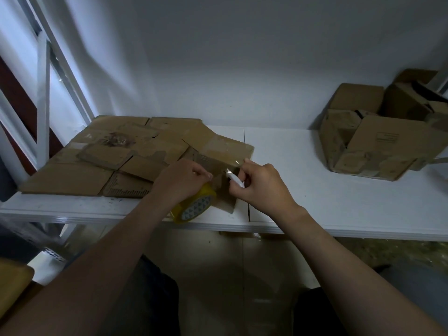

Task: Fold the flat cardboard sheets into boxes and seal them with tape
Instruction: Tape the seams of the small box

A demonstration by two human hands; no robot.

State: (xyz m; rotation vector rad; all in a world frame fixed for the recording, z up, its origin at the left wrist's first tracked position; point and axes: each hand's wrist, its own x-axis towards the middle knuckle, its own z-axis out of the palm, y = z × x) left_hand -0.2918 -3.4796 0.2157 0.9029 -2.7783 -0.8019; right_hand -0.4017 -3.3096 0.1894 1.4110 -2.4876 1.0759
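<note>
On my head feed the left hand point(184, 180) sits at table centre, fingers curled down over the yellow tape point(194, 207), gripping it. The roll stands tilted on edge at the near rim of the table point(315, 190), at the hand's 6 o'clock. The right hand point(260, 190) is just beside it at 3 o'clock, fingers closed around a small white cutter point(234, 179) whose tip points to 10 o'clock, toward the left hand's fingertips. Between and just past both hands is the box point(219, 151), small and brown, with a glossy strip across its top; I can't tell where the strip ends. The box touches the tape roll on its near left side. Flat sheets point(104, 154) lie overlapped from 9 to 11 o'clock of the hands, covering the table's left end, and the box rests against their right edge. Far boxes point(368, 141), folded with flaps up, sit well apart at 2 o'clock against the wall point(218, 57). Both forearms enter from 6 o'clock.
</note>
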